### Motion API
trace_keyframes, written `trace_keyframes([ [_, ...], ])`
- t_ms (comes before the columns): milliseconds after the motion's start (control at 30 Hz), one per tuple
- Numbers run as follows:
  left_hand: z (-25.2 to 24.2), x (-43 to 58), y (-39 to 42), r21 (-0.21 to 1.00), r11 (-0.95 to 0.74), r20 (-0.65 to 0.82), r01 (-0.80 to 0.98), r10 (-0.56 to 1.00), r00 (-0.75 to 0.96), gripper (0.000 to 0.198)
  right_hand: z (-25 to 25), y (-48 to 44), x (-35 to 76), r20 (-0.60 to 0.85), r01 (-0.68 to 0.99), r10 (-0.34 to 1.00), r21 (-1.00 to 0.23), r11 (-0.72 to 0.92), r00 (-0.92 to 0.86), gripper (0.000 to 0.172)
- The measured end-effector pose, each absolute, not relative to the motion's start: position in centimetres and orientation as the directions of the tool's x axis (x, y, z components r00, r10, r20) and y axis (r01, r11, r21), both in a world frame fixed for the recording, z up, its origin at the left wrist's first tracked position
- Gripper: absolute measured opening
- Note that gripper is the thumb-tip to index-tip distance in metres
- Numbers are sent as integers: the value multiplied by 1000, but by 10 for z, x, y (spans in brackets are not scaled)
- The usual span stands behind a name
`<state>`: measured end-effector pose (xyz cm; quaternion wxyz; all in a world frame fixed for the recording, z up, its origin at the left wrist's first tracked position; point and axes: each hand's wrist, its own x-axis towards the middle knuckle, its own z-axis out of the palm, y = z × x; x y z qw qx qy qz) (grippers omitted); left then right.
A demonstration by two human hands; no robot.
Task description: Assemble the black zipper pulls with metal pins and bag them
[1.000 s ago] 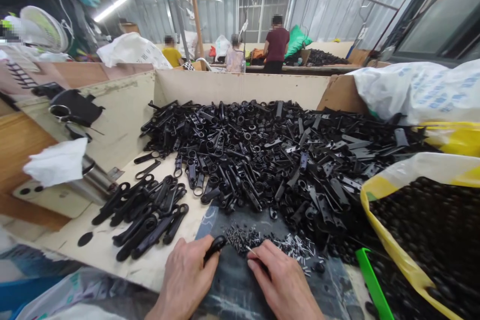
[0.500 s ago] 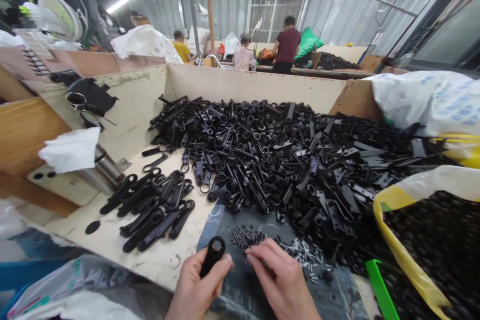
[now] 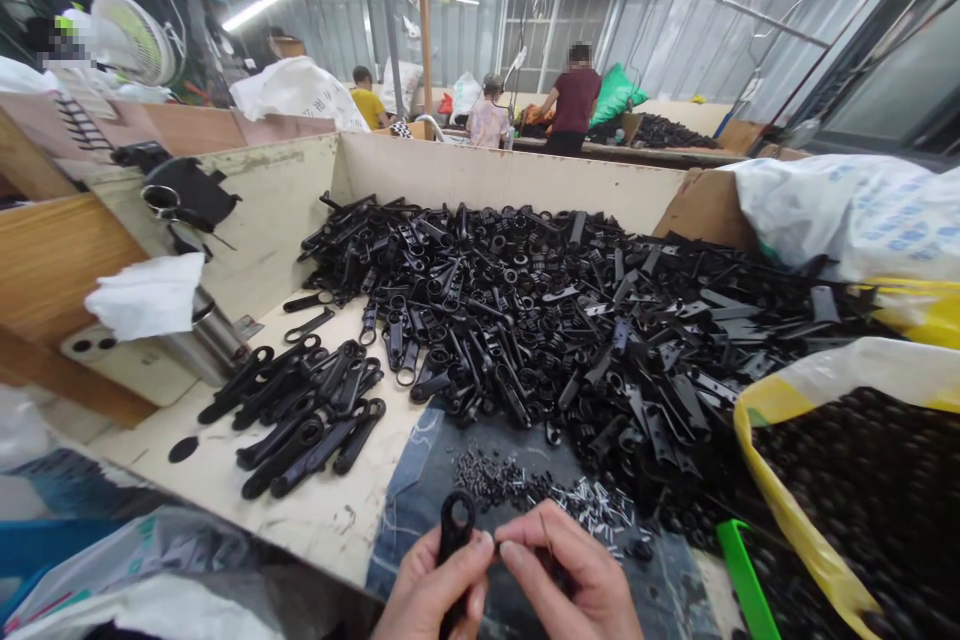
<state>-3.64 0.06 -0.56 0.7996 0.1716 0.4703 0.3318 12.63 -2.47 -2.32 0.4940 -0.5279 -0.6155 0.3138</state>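
Note:
My left hand (image 3: pixel 435 585) is closed around a black handle-shaped part (image 3: pixel 457 518), whose ring end points up between thumb and fingers. Beside it, my right hand (image 3: pixel 566 575) is closed in a pinch with its fingertips almost touching the left thumb. What sits in that pinch is too small to make out. A thin brown sliver (image 3: pixel 546 530) stands up at the right fingers. Just beyond both hands, tiny dark pieces (image 3: pixel 487 480) and small silvery pins (image 3: pixel 592 505) lie on a dark blue cloth (image 3: pixel 405 500).
A large heap of black parts (image 3: pixel 510 290) fills the bin's middle. Several similar handles (image 3: pixel 315 420) lie to the left, near a metal cylinder (image 3: pixel 217 335). At right are a yellow-edged sack (image 3: pixel 780 490) of dark pieces and a green tray edge (image 3: pixel 746 580). People work beyond the back wall.
Both hands have moved slightly right and closer together. My right hand has drawn back from the small dark pieces to the held part's side, and the thin sliver now shows.

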Motion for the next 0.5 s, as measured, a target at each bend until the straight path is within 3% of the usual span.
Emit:
trace_keyframes([
  [167,-7,-35,-2,685,668,-578,-291,741,341,61,-15,-27,131,289,372,957,-891,259,26,30],
  [333,-9,-35,-3,821,535,-452,-200,822,346,57,-14,-31,136,59,260,998,-963,64,-26,39],
  [433,-16,-31,-3,807,561,-472,-183,800,371,56,-24,-37,136,-27,170,996,-985,-41,83,43],
  [500,-22,-27,-3,763,609,-512,-217,774,373,56,-30,-40,136,43,211,990,-977,14,133,37],
])
